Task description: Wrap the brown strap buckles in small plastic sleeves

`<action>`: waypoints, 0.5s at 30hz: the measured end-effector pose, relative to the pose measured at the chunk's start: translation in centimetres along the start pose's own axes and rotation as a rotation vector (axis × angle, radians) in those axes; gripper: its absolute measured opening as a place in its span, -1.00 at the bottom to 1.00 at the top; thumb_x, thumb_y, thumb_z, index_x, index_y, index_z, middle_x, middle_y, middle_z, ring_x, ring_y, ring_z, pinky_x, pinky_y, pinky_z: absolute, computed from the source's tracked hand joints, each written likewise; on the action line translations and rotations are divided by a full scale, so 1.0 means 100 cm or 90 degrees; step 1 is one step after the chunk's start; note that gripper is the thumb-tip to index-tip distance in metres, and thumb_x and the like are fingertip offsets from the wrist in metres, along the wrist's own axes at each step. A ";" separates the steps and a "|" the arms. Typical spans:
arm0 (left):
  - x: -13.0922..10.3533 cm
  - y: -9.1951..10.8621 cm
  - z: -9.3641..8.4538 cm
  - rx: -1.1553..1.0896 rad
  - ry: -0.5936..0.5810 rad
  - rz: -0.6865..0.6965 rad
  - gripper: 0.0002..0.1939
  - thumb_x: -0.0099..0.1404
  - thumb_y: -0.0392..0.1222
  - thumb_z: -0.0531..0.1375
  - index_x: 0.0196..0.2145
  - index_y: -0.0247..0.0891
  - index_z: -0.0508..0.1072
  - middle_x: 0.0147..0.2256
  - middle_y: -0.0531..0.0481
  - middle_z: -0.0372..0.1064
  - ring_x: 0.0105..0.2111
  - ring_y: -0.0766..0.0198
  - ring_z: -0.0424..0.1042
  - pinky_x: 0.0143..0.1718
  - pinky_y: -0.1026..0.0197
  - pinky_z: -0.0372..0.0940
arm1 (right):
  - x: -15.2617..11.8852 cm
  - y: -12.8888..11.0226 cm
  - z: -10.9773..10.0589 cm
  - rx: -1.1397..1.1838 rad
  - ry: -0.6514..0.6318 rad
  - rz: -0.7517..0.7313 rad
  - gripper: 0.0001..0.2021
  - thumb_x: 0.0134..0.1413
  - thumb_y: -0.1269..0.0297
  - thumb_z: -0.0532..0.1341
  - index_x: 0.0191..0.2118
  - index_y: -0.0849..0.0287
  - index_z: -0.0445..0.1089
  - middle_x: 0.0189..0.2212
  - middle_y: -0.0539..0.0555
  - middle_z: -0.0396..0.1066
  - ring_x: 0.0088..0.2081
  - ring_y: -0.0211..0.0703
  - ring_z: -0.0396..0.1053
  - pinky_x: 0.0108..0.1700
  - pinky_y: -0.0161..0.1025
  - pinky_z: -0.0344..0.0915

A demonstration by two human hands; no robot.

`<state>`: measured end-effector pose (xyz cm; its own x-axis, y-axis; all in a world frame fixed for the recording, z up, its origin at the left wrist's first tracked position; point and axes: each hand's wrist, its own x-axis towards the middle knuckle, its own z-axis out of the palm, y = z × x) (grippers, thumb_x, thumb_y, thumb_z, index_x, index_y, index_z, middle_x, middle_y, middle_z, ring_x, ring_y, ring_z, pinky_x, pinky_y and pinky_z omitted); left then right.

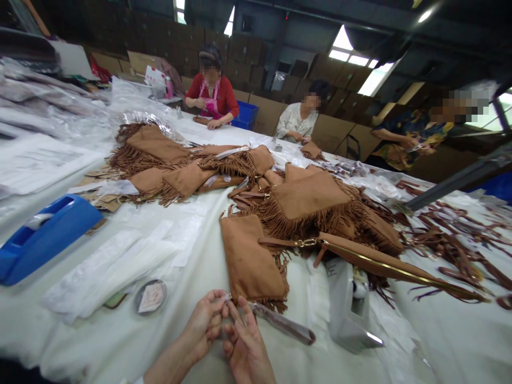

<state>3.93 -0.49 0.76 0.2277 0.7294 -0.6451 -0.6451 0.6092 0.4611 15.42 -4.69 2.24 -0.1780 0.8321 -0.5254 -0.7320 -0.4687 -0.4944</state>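
Note:
A tan suede pouch [250, 258] with fringe lies flat just beyond my hands, its lower left corner close to my fingertips. My left hand [206, 320] is closed in a pinch on a small whitish bit at that corner, too small to name. Beside it, almost touching, my right hand [248, 344] has its fingers curled at the near end of a brown strap [284, 322] in clear wrapping. The strap runs out to the right over the white cloth. Fingers partly hide where the strap meets the pouch.
Fringed pouches [312, 194] are heaped beyond. A grey tape dispenser [348, 314] stands right, a blue one [48, 237] left. Near my left hand are a round dish [151, 297] and white strips [108, 272]. Brown straps [460, 229] lie far right. Three people work across the table.

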 end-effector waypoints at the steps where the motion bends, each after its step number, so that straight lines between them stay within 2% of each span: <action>1: -0.001 0.002 0.002 -0.029 0.006 -0.015 -0.94 0.28 -0.26 0.09 -0.29 -0.24 0.22 -0.64 0.20 0.24 -0.84 0.62 -0.18 -0.78 0.50 -0.35 | 0.000 0.000 0.002 0.016 -0.008 0.010 -0.46 -0.17 0.34 0.40 0.00 -0.10 0.30 0.07 0.02 0.33 -0.36 -0.35 0.40 -0.48 -0.46 0.26; 3: -0.003 0.006 0.007 -0.082 0.002 -0.056 -0.98 0.31 -0.30 0.04 -0.31 -0.24 0.21 -0.65 0.20 0.22 -0.84 0.62 -0.18 -0.78 0.51 -0.36 | 0.001 -0.003 0.006 0.055 -0.026 0.032 -0.54 -0.15 0.35 0.40 -0.06 -0.08 0.37 -0.02 -0.01 0.39 -0.36 -0.35 0.39 -0.47 -0.45 0.27; 6: -0.010 0.010 0.016 -0.149 -0.071 -0.143 -0.94 0.32 -0.35 0.01 -0.29 -0.29 0.25 -0.66 0.20 0.16 -0.84 0.63 -0.21 -0.80 0.49 -0.39 | 0.004 -0.012 0.012 0.128 -0.061 0.062 -0.67 -0.14 0.34 0.41 -0.17 -0.02 0.45 -0.18 0.00 0.47 -0.43 -0.40 0.35 -0.50 -0.50 0.25; 9: -0.017 0.009 0.022 -0.167 -0.147 -0.199 -0.92 0.28 -0.38 0.07 -0.25 -0.35 0.29 -0.64 0.19 0.16 -0.82 0.64 -0.22 -0.80 0.47 -0.39 | 0.007 -0.023 0.012 0.153 -0.112 0.082 -0.79 -0.11 0.25 0.40 -0.27 0.06 0.50 -0.34 0.00 0.49 -0.66 -0.56 0.11 -0.65 -0.60 0.07; 11: -0.021 0.004 0.023 -0.131 -0.183 -0.180 -0.88 0.23 -0.35 0.16 -0.26 -0.34 0.29 -0.62 0.19 0.17 -0.81 0.65 -0.20 -0.78 0.46 -0.38 | 0.008 -0.026 0.008 0.123 -0.130 0.082 -0.78 -0.11 0.22 0.40 -0.27 0.06 0.51 -0.43 -0.02 0.48 -0.74 -0.63 -0.09 -0.72 -0.62 -0.08; 13: -0.024 0.000 0.022 -0.070 -0.221 -0.139 -0.81 0.19 -0.29 0.23 -0.27 -0.28 0.27 -0.61 0.21 0.17 -0.80 0.64 -0.15 -0.77 0.46 -0.35 | 0.008 -0.027 0.002 0.085 -0.124 0.070 -0.74 -0.15 0.26 0.42 -0.24 0.02 0.51 -0.44 -0.05 0.49 -0.77 -0.66 -0.18 -0.74 -0.61 -0.17; 15: -0.025 0.001 0.021 0.016 -0.268 -0.107 -0.73 0.16 -0.25 0.27 -0.24 -0.23 0.24 -0.58 0.19 0.24 -0.77 0.59 0.02 -0.73 0.46 -0.20 | 0.009 -0.027 -0.005 0.058 -0.116 0.061 -0.70 -0.19 0.28 0.44 -0.22 -0.04 0.51 -0.48 -0.09 0.48 -0.79 -0.66 -0.23 -0.76 -0.59 -0.22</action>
<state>4.79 -1.54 3.68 0.6080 0.6792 -0.4111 -0.5568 0.7339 0.3889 17.55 -2.85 2.70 -0.3593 0.8290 -0.4286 -0.7610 -0.5261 -0.3796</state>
